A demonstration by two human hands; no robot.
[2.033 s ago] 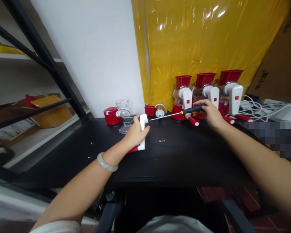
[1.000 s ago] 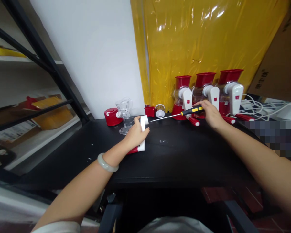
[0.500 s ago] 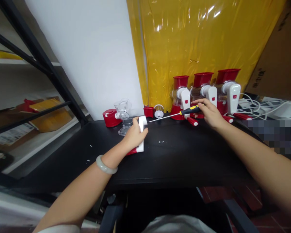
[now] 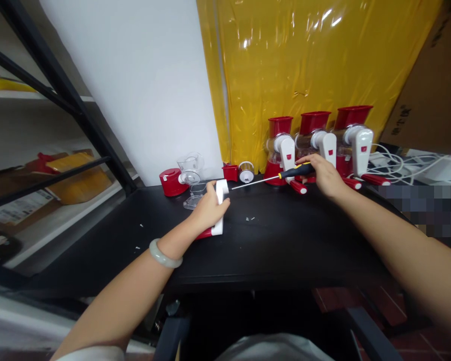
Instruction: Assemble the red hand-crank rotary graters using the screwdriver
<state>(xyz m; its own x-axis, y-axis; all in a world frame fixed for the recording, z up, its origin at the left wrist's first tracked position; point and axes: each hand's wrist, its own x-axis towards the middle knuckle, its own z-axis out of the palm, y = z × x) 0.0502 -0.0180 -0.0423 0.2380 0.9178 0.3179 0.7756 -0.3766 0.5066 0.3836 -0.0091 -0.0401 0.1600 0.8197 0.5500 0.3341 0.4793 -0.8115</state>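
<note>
My left hand [image 4: 208, 209] is wrapped round a white crank handle with a red grip [image 4: 218, 210], holding it on edge on the black table [image 4: 278, 240]. My right hand [image 4: 324, 175] grips the black and yellow handle of a screwdriver [image 4: 276, 177]. Its metal shaft points left, and the tip meets the top end of the white handle. Two tiny screws [image 4: 250, 218] lie on the table just right of the handle.
Three assembled red and white grinders [image 4: 319, 143] stand against the yellow sheet at the back. A red base [image 4: 171, 181], clear plastic parts [image 4: 191, 170], a small red piece [image 4: 231, 172] and a metal drum [image 4: 246, 171] sit behind my left hand. White cables [image 4: 409, 168] lie at the right, shelving at the left.
My right hand has rolled the screwdriver, so the yellow stripe on its handle has shifted. The tip stays on the white handle. My left hand keeps its hold.
</note>
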